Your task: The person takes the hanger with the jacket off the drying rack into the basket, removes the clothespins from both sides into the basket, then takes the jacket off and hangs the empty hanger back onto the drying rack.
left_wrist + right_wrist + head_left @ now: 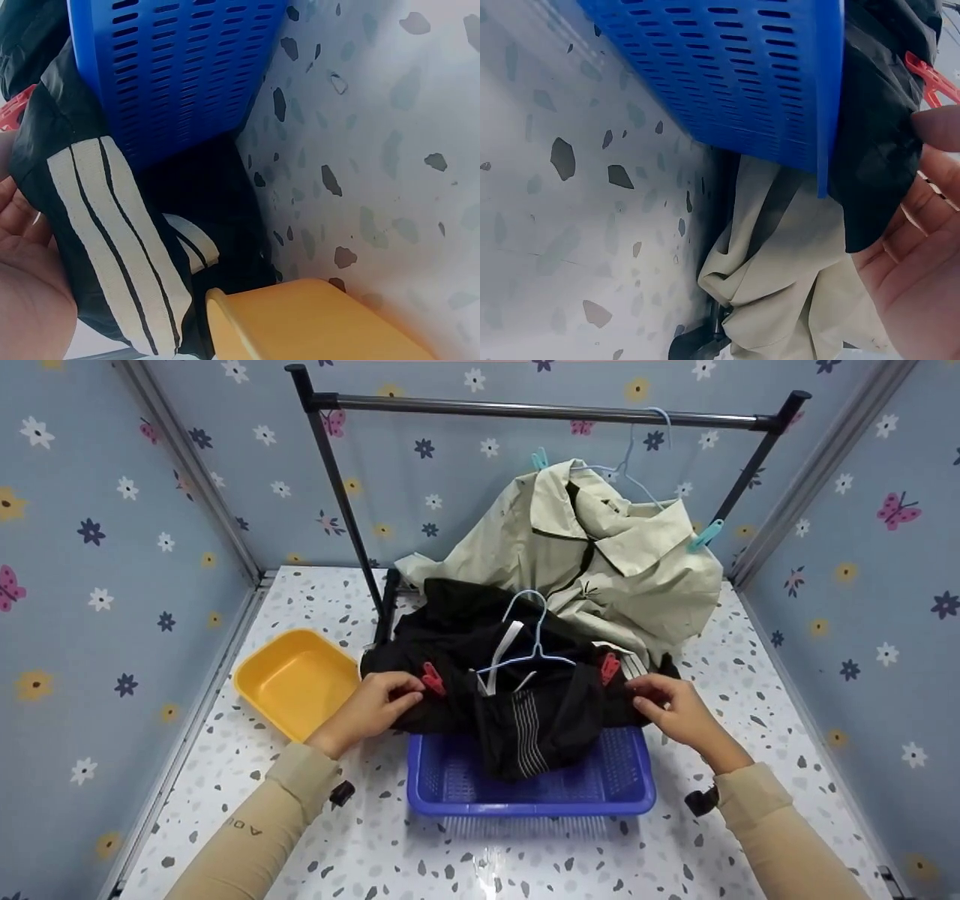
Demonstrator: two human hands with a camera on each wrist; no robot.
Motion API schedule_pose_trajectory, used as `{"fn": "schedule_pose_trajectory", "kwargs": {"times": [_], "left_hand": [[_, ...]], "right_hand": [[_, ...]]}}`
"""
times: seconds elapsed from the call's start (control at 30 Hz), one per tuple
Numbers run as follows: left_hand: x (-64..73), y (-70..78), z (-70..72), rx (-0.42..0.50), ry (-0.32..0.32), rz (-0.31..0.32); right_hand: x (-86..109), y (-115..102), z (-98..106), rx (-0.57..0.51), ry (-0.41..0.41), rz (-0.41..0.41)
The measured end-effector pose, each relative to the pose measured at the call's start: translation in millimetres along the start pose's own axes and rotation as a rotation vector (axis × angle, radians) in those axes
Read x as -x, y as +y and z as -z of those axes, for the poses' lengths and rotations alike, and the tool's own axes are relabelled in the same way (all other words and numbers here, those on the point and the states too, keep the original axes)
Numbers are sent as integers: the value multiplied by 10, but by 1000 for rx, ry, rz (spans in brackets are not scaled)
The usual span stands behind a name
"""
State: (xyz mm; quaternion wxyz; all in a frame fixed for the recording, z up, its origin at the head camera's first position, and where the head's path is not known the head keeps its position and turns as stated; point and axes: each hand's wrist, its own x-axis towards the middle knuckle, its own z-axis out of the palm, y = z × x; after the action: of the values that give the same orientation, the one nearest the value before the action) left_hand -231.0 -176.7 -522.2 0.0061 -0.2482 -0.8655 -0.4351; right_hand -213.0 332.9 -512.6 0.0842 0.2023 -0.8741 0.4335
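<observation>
A black garment [450,622] with white stripes lies over the back of the blue basket [525,808], its front part hanging into it. A light-blue hanger [537,649] sits in the garment, its hook pointing up. Red clothespins [433,679] are on the cloth to either side of the hanger. My left hand [367,709] pinches the garment's left side beside one pin; in the left wrist view, striped cloth [112,232] hangs next to the palm. On the other side, my right hand [679,716] pinches black cloth [877,142] between thumb and fingers, near the other red clothespin [934,79].
Behind stands a black rack [525,410]. From its bar a beige jacket [637,577] hangs tilted on a light-blue hanger, with turquoise clothespins [705,536] at its shoulders. A yellow basin [300,682] stands left of the basket. Patterned walls [90,607] enclose the table.
</observation>
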Motion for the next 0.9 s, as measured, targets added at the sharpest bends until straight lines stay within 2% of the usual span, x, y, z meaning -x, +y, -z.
{"fn": "schedule_pose_trajectory", "kwargs": {"times": [0.23,0.43,0.6,0.77,0.9], "left_hand": [[27,-8,0,9,1,-11],[50,-20,1,11,18,-11],[55,11,20,56,9,37],[30,52,61,141,-22,109],[-21,81,98,158,-36,111]], "right_hand": [[-38,-66,-89,36,17,62],[-73,-66,-192,38,39,20],[-83,-47,-255,20,64,-4],[-84,-21,-297,6,103,32],[-80,-3,-315,31,124,64]]}}
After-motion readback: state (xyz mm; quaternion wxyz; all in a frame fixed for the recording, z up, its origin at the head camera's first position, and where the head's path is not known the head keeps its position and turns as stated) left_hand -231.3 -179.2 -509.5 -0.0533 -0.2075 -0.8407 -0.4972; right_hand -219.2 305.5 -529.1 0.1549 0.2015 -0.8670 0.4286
